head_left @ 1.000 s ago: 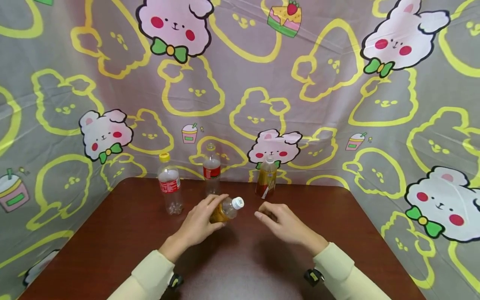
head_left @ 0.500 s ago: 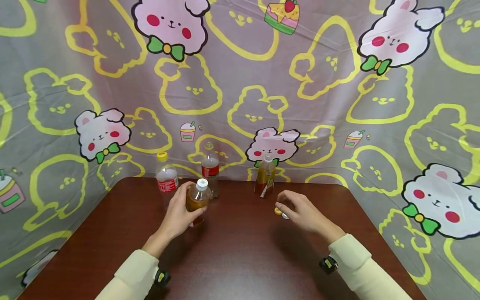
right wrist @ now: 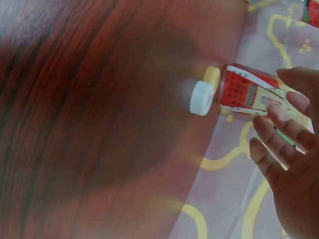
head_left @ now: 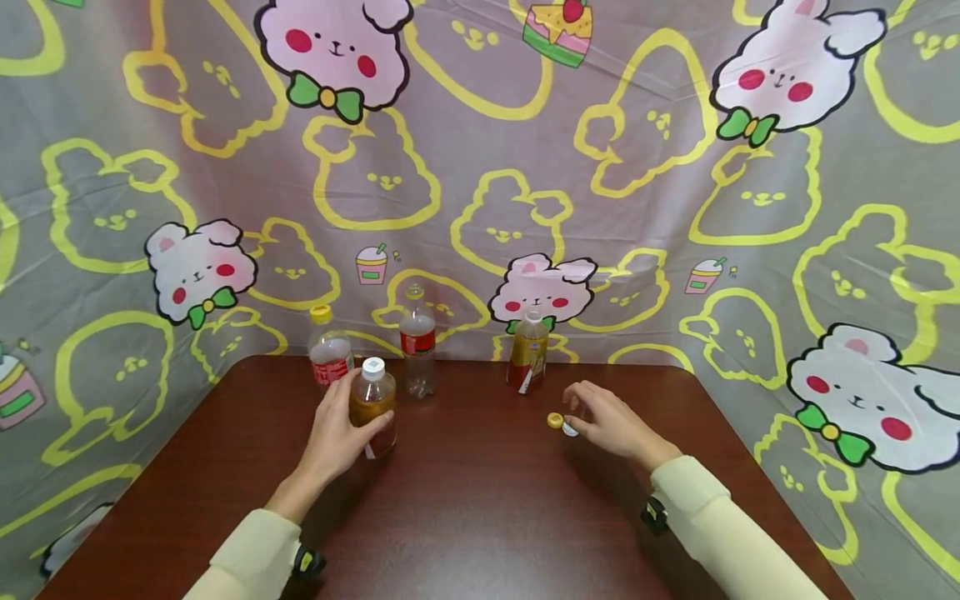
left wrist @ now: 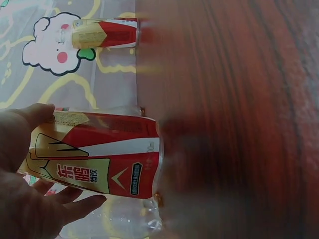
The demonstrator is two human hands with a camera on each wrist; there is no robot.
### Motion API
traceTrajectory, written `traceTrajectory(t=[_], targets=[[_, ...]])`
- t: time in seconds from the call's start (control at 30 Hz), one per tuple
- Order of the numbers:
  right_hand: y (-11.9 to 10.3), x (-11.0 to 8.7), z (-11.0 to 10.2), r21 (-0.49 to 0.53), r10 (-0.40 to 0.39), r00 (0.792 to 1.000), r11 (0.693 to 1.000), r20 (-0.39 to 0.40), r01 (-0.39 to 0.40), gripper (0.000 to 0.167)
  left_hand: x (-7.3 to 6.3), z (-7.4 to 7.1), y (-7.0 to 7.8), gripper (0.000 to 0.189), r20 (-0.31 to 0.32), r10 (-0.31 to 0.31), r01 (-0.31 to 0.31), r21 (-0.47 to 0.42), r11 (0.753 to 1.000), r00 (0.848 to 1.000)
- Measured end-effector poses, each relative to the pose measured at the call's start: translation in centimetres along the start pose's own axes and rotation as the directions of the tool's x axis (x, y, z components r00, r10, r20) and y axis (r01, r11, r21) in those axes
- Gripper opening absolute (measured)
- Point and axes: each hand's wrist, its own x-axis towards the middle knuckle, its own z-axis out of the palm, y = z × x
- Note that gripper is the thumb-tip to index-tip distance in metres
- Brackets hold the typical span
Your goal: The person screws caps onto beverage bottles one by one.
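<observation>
The label [left wrist: 122, 144] on the plastic drink bottle [left wrist: 99, 154] gripped by the left hand [head_left: 330, 429] is displaying red characters [left wrist: 75, 173], 东鹏, just beside the grip; smaller print is blurring.

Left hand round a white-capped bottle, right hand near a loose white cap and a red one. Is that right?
The second loose cap is yellow, not red, in the head view; the white cap, left hand, bottle and right hand are as stated.

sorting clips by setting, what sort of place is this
Probably a staged recording booth: cartoon-patterned cloth walls in the dark table on three sides, and black wrist-worn devices are in view.
</observation>
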Motion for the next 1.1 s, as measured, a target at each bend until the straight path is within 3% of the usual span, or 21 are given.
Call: traceTrajectory(t=[0.3,0.63,0.93,1.1], targets=[[1.0,0.5,1.0,-0.053,0.096,0.990,0.994,0.104,-0.091,0.037,-0.4,-0.5,-0.2,0.084,-0.041,-0.038,0.038,0.005,0.999,0.998],[2.1,0.7,2.4,-0.128,0.158,0.978,0.982,0.140,-0.140,0.044,-0.6,-0.7,-0.2,0.084,-0.076,-0.066,0.069,0.033,0.997,0.995],[2.2,0.7,3.0,-0.128,0.095,0.985,0.989,0.145,-0.077,0.030,-0.7,-1.3,0.4,0.092,-0.089,-0.091,0.100,0.097,0.990,0.992],[2.0,0.7,3.0,-0.122,0.080,0.988,0.990,0.135,-0.064,0.022,-0.8,-1.8,1.4,0.096,-0.166,-0.075,0.104,0.172,0.980,0.983]])
